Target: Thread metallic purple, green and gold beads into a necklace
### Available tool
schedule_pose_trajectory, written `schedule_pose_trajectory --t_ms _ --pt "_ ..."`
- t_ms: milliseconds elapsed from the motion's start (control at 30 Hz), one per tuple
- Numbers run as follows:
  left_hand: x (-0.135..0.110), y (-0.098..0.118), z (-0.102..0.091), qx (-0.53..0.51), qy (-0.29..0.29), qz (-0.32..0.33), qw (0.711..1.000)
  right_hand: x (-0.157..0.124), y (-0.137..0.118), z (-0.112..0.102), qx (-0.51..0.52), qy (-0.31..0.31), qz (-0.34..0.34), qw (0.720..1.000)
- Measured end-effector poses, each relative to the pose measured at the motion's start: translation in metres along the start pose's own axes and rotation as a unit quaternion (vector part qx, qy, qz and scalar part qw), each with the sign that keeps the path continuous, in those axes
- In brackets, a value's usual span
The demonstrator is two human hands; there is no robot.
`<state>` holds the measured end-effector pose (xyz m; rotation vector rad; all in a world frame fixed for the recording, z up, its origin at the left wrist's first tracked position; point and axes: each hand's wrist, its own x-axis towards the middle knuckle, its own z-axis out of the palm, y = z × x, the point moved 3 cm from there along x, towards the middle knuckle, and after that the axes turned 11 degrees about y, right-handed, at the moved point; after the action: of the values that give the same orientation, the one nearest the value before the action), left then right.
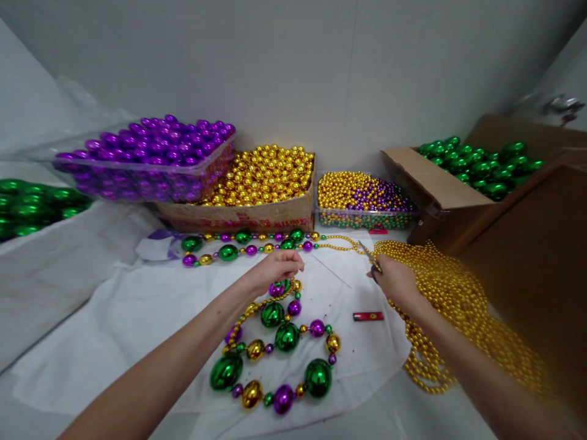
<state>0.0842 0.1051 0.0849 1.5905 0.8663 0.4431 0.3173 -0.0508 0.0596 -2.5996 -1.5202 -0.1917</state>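
Note:
My left hand (280,269) is closed in a pinch above the cloth; what its fingertips hold is too small to make out. Directly below lies a bead necklace (287,337) of large green, purple and gold beads, its small gold beads running up under the hand. In my right hand (395,278) is a pair of scissors (369,253), blades pointing up and left, beside a pile of gold bead strands (440,293). A thin needle-like wire (332,272) lies between the hands. Nearer me is a red lighter (368,316).
A second bead necklace (228,252) stretches across the white cloth (151,318). Behind it stand a clear bin of purple beads (151,153), a cardboard box of gold beads (238,219) and a tub of small mixed beads (367,219). At right, a cardboard box (440,177) holds green beads.

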Motion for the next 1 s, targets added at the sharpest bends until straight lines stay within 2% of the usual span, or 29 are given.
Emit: schedule_pose_trajectory --t_ms 67,133,333,567,767,867,1000 --pt "0.0 -0.004 -0.007 -0.019 0.018 -0.002 1.0 -0.003 0.013 0.005 0.016 0.0 0.03 0.999" --pt "-0.002 -0.008 -0.014 -0.036 0.027 -0.007 0.999 -0.013 0.016 0.012 0.044 -0.013 0.025 0.999" --pt "-0.012 -0.015 -0.026 -0.063 0.028 -0.015 0.998 -0.036 -0.008 0.039 0.083 -0.043 -0.008 0.996" --pt "-0.024 -0.015 -0.018 -0.067 0.03 -0.018 0.997 -0.015 -0.017 0.058 0.028 -0.023 0.021 0.999" --pt "-0.039 -0.015 0.001 -0.103 0.005 -0.027 0.994 0.013 -0.005 0.078 0.024 -0.104 0.027 0.994" --pt "-0.045 -0.016 0.002 -0.13 0.008 -0.027 0.991 0.02 0.001 0.076 0.03 -0.13 0.018 0.991" --pt "-0.049 -0.02 0.002 -0.159 0.014 -0.025 0.987 0.018 -0.013 0.062 0.011 -0.078 0.021 0.997"
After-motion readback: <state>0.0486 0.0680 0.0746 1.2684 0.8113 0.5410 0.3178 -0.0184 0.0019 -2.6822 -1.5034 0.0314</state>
